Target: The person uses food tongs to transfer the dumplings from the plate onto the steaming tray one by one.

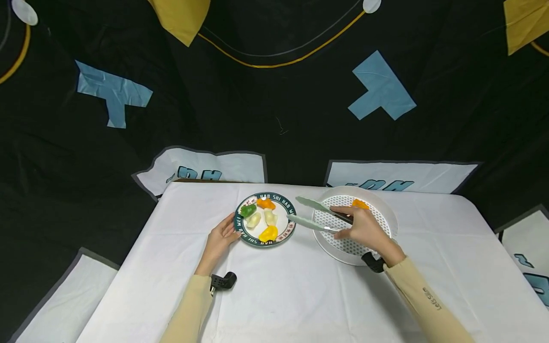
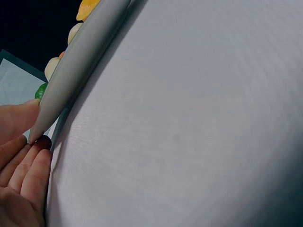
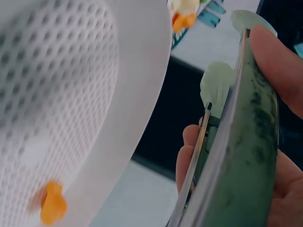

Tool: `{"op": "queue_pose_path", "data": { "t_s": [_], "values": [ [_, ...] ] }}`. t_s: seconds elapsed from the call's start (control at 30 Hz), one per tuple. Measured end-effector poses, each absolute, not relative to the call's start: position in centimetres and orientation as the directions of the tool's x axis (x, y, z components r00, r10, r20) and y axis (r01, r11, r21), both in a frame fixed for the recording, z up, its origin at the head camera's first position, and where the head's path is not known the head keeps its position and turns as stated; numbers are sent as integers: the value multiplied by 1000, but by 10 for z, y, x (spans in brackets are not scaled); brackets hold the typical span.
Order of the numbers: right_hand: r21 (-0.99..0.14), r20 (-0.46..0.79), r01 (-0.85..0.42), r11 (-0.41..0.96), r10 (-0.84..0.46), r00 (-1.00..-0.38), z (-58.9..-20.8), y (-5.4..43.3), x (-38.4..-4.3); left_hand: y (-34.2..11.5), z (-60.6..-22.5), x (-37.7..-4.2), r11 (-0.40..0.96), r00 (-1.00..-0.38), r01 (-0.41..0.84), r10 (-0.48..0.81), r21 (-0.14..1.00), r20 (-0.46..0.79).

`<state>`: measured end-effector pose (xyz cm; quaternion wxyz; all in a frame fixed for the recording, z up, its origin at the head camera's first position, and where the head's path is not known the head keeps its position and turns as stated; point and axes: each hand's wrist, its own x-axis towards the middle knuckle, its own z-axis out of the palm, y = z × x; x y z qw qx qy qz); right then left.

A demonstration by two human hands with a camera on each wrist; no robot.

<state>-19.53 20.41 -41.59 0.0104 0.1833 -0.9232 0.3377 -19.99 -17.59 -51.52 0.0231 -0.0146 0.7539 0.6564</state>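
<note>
My left hand [image 1: 220, 238] pinches the near-left rim of a round plate [image 1: 281, 221] with a green patterned border. In the left wrist view the thumb is over the rim, fingers beneath. On the plate lie a green dumpling-shaped piece [image 1: 248, 210], an orange one [image 1: 266, 203], a yellow one [image 1: 269, 234] and two cream ones [image 1: 253, 220]. My right hand [image 1: 362, 228] grips tongs [image 1: 310, 203] with pale green tips. The tips are spread apart with nothing between them, pointing toward the plate's right edge.
A white perforated basket [image 1: 343, 255] stands right of the plate, under my right hand. One orange dumpling-shaped piece [image 1: 360, 204] lies in it. A white cloth [image 1: 291, 295] covers the table, and a black patterned curtain [image 1: 274, 105] hangs behind.
</note>
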Motion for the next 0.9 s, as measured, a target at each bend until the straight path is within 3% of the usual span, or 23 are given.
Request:
{"op": "queue_pose_path", "data": {
  "t_s": [0.47, 0.9],
  "values": [
    [-605, 114, -437, 666, -471, -875, -434, 157, -190, -176, -516, -200, 131, -999, -37, 6, 991, -38],
    [-553, 74, -434, 711, -477, -876, -444, 137, -192, -173, -492, -192, 109, -997, -67, 38, 992, -72]
  ]
}}
